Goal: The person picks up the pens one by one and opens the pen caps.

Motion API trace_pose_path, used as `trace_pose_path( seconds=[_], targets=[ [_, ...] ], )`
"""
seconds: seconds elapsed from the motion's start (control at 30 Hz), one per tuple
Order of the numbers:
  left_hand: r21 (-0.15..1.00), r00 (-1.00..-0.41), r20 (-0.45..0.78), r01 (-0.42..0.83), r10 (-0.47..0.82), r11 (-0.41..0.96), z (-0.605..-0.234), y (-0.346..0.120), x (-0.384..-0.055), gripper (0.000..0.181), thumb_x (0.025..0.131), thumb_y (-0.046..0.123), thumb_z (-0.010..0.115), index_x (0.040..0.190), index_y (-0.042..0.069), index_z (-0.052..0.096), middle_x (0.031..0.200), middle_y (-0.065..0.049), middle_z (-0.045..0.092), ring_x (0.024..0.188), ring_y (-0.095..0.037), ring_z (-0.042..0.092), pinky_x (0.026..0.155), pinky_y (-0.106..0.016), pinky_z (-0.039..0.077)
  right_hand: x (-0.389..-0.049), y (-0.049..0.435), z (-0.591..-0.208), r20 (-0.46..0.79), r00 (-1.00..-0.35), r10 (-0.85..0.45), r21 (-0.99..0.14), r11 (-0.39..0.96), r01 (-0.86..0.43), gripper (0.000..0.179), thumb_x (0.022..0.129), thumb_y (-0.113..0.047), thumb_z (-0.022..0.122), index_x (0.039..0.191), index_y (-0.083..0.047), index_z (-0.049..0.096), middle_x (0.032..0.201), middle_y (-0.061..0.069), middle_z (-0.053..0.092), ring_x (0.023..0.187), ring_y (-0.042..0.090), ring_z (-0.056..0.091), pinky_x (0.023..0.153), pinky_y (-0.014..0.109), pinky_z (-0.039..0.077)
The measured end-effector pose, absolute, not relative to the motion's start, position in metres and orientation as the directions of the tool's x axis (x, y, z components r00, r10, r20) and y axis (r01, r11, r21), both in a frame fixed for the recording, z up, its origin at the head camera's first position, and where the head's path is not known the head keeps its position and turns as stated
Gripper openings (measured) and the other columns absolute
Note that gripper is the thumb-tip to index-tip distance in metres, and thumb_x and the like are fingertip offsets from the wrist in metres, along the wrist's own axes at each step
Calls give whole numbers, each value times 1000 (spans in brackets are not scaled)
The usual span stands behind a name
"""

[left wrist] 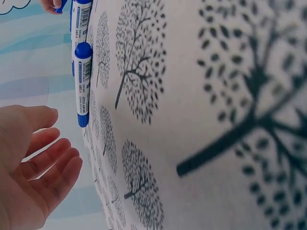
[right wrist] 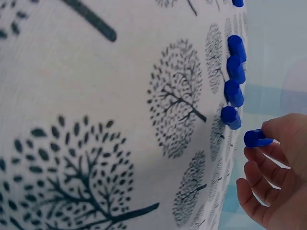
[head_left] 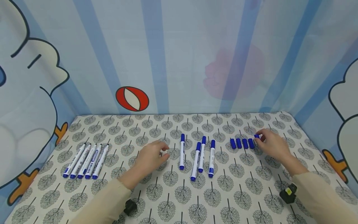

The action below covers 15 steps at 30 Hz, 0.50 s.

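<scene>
Blue cap (head_left: 256, 136) in a thumb-and-finger pinch of the right hand (head_left: 272, 144), just beside a row of four caps (head_left: 245, 143), with room across the patterned cloth (head_left: 240, 179) to the right edge. Left hand (head_left: 151, 157) with fingers loosely bent, thumb apart, near the leftmost of four capped markers (head_left: 195, 160); wide room leftward to five uncapped markers (head_left: 88, 161). Barcodes (left wrist: 86, 72) legible as such only from the left wrist, uncapped markers only from the head.

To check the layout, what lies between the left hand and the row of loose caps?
In the head view, four capped markers lie between the left hand and the loose caps.
</scene>
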<state>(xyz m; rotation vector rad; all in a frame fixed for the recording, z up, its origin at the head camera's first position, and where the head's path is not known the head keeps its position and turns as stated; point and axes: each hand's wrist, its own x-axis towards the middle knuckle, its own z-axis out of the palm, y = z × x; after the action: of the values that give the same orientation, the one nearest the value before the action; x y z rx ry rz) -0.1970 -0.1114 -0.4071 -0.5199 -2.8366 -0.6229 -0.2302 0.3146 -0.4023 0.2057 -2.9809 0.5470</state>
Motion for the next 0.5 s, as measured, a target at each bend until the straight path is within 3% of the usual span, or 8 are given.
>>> trace_pose_path(
  seconds=[0.27,0.5],
  targets=[
    [419,-945,186,323,269,848,-410,-102,-203,19,79,24,70,95,15,68,92,4,65,76,-10,61,62,-23,48,-237,318,-413,101,-991,-92,-321,940,-120,32,89,-19,54,111,5,53,80,15,61,56,18,52,45,29,40],
    [410,-942,179,333,282,849,-411,-94,-205,18,78,24,70,94,15,68,93,2,65,72,-9,59,56,-20,46,-238,319,-420,92,-993,-75,-296,950,-99,31,89,-19,55,110,4,53,81,16,61,60,21,55,48,32,41]
  ],
)
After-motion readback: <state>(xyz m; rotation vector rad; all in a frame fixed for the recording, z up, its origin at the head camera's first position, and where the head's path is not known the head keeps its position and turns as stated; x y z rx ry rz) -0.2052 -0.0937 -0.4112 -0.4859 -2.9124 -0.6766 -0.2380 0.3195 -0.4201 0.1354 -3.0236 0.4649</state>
